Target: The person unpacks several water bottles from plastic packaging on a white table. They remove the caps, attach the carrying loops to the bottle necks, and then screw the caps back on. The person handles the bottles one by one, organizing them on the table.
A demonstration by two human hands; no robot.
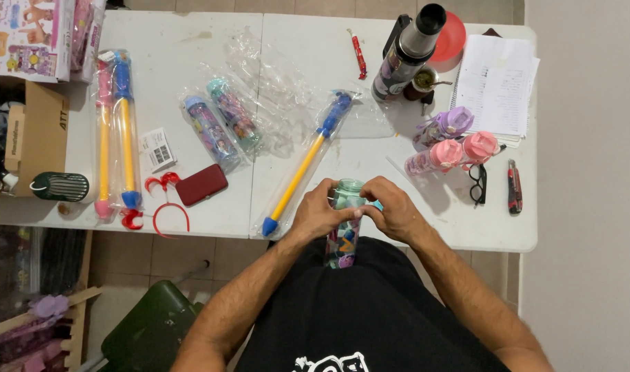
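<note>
Gripping a slim, translucent teal plastic bottle (345, 227) with colourful printed pictures, the left hand (320, 215) and right hand (392, 209) clamp around its rounded top at lower centre, against the black shirt (342, 317), just below the white counter (191, 55) edge.

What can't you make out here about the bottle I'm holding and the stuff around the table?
- Head view: the teal bottle, its top and cap area are covered by the left hand and right hand.
- Pink toy box: cut off by the top-left edge.
- Notebook: its writing is too small to read.
- Dark flask hides the cup behind it.
</note>
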